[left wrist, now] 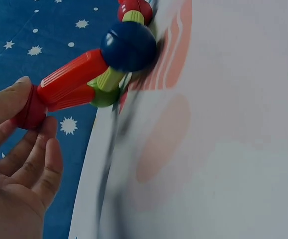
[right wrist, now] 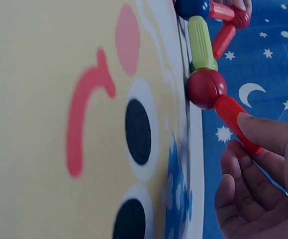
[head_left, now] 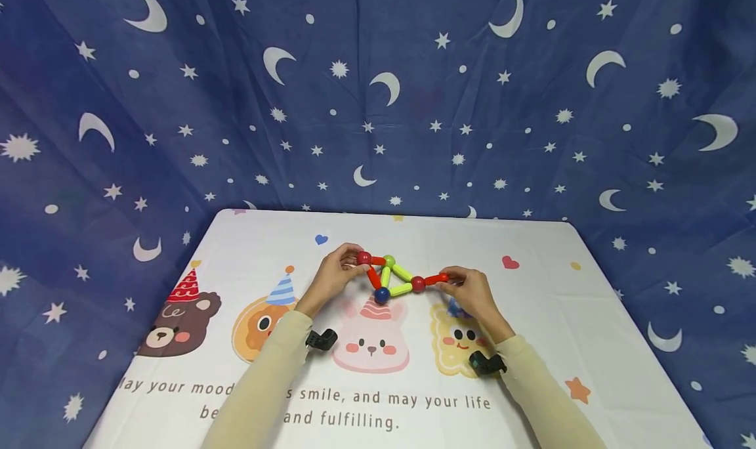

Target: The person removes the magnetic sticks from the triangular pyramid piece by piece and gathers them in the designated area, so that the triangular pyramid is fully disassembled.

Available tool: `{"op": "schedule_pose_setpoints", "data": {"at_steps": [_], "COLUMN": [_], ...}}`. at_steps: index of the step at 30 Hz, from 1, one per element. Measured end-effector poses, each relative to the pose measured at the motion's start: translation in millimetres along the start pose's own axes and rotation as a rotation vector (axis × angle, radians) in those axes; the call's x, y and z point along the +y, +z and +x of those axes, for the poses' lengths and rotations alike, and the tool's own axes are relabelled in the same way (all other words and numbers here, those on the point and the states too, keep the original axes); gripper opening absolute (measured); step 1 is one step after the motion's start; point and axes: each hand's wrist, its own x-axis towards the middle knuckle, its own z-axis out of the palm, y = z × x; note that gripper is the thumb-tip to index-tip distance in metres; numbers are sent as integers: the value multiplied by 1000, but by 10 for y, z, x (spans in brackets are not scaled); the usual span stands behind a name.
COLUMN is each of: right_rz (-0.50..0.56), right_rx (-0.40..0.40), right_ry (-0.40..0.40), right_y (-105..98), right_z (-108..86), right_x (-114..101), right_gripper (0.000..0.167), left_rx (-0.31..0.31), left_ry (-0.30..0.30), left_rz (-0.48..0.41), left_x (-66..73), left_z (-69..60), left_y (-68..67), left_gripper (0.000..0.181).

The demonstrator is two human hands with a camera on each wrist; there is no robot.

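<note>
A toy frame of coloured balls and short rods spans the space between both hands. My left hand (head_left: pixel 338 273) holds the red ball (left wrist: pixel 31 108) at its left end between thumb and fingers. Two red rods run from that ball, one to a green ball (head_left: pixel 388 261) and one to a dark blue ball (head_left: pixel 382 295). Yellow-green rods join those two balls to each other and to a second red ball (head_left: pixel 418 283) on the right. From this ball a red rod (right wrist: pixel 233 119) sticks out, its free end pinched by my right hand (head_left: pixel 474 293).
Under the hands lies a white tablecloth (head_left: pixel 449 429) printed with cartoon faces, hearts and lettering. A blue curtain (head_left: pixel 413 107) with moons and stars hangs behind the table and at its sides. Each wrist wears a black band.
</note>
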Motion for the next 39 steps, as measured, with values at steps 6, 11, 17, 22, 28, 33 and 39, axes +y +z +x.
{"op": "schedule_pose_setpoints", "data": {"at_steps": [6, 11, 17, 22, 28, 33, 39], "right_rz": [10, 9, -16, -31, -52, -67, -85], "right_rx": [-23, -29, -56, -66, -80, -102, -107], "right_ry": [16, 41, 115, 123, 153, 178, 192], "right_y": [-67, -122, -164, -200, -248, -248, -209], "right_z": [57, 74, 67, 109, 151, 175, 199], "right_x": [48, 116, 244, 322, 346, 363, 406], "right_gripper": [28, 28, 31, 34, 33, 32, 32], "left_rx": [-13, -44, -79, -94, -97, -95, -115], "left_ry": [6, -9, -30, -7, 22, 3, -27], "left_rz": [45, 127, 206, 224, 277, 286, 252], "left_x": [-35, -78, -127, -159, -184, -205, -222], "left_z": [-6, -25, -64, -37, 18, 38, 31], "left_y": [-55, -47, -20, -5, 13, 8, -2], "left_gripper": [42, 43, 40, 38, 36, 35, 37]}}
